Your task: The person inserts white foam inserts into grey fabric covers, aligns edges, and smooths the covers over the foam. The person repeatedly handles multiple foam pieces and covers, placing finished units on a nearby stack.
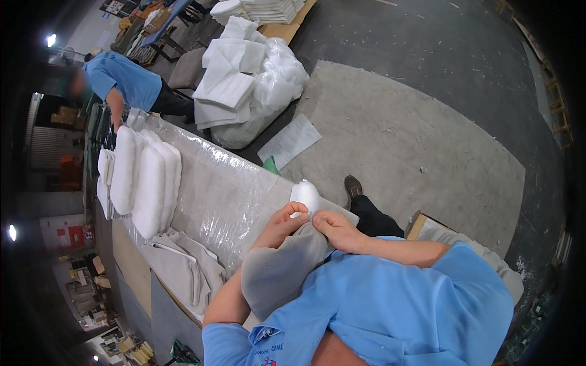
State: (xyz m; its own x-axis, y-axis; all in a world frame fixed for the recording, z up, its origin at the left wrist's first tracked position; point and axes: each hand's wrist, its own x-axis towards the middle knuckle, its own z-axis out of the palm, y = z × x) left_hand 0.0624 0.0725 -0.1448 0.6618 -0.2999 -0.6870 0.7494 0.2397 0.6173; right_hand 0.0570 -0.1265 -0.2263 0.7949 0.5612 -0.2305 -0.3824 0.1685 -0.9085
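A grey fabric cover (284, 265), bulging and soft, lies against my chest and over my left forearm. White fluffy padding (305, 195) sticks out of its far end. My left hand (282, 224) is closed, pinching the cover's edge beside the padding. Close by on the right, my right hand (337, 230) has its thumb and fingers pressed on the same edge. The two hands almost meet. Inside the cover, the rest of the padding is hidden.
A plastic-wrapped table (213, 165) bears white cushion pads (149, 183) and folded grey covers (186, 265). At its far end a co-worker in a blue shirt (131, 79) leans in. White sheets (229, 82) and a clear plastic bag (278, 76) stand beyond; a sheet (290, 141) lies on the floor.
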